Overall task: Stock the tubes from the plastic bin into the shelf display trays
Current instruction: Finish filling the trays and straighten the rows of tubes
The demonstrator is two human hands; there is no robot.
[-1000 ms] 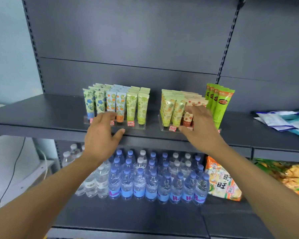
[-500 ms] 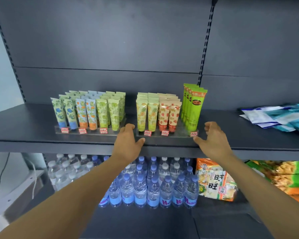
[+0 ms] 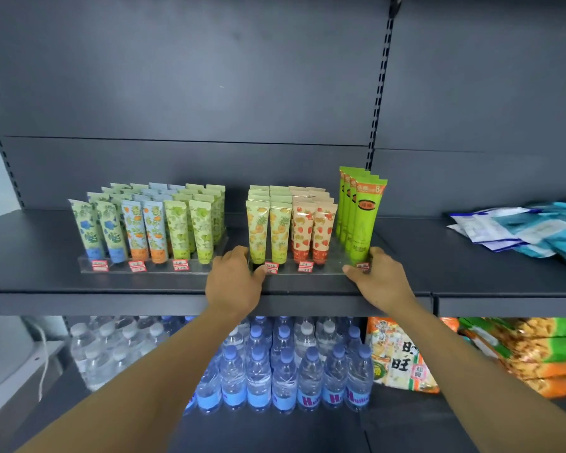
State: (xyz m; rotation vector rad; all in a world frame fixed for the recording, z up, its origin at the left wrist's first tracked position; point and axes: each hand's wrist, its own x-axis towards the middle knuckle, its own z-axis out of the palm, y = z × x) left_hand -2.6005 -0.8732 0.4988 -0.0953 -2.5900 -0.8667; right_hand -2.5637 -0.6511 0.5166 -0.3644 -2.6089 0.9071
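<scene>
From the head camera, both arms reach forward and up to a dark grey shelf (image 3: 46,256) where two clear display trays stand side by side, each filled with upright tubes. The left hand (image 3: 234,282) grips the left front corner of the right tray (image 3: 327,271): its fingers curl round the tray's left end while the thumb presses on the front lip just beside a red price tag (image 3: 271,267). The right hand (image 3: 381,276) grips the same tray's right front corner, fingers curled behind the edge near the tall green tubes (image 3: 361,217) and the thumb lying along the front lip. In this tray, from left to right, stand rows of pineapple-print tubes (image 3: 268,230), strawberry-print tubes (image 3: 312,232) and then the taller green ones at the right end. The left tray (image 3: 151,269), which neither hand touches, sits close beside the left hand and holds rows of blue-capped tubes (image 3: 100,228), orange-capped tubes (image 3: 146,232) and green tubes (image 3: 190,232), with red price tags along its front. Farther right on the same shelf lies a loose pile of blue and white packets (image 3: 520,230), well apart from the trays. On the shelf below, water bottles (image 3: 285,371) with blue caps stand packed together, and beside them on the right lie snack bags (image 3: 402,358) in orange and green
</scene>
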